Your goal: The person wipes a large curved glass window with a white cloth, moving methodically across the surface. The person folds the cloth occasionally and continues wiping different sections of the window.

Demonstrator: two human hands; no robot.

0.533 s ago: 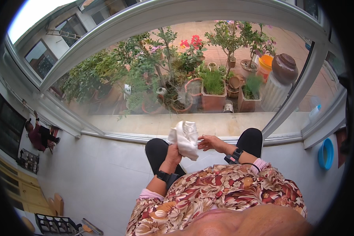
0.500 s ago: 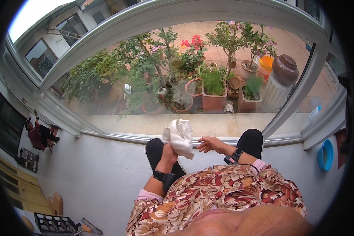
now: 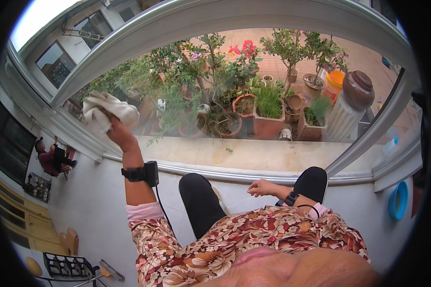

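My left hand (image 3: 121, 134) is closed around a bunched white cloth (image 3: 109, 109). It reaches out to the far left, with the cloth against the lower left part of the large window pane, beside the metal window frame (image 3: 74, 125). Part of the cloth hangs over my fingers, so their tips are hidden. My right hand (image 3: 260, 188) rests near my right knee, its fingers loosely curled in with nothing in them.
Beyond the glass stand potted plants (image 3: 269, 103), an orange bucket (image 3: 334, 81) and a brown jar (image 3: 358, 91). A blue basin (image 3: 397, 201) is at the right. Far left, another person (image 3: 50, 158) sits near a black rack (image 3: 37, 186); a squeegee (image 3: 111, 270) lies lower left.
My left hand has carried the cloth from in front of my knees out to the left and onto the window. My right hand has curled its fingers and dropped slightly.
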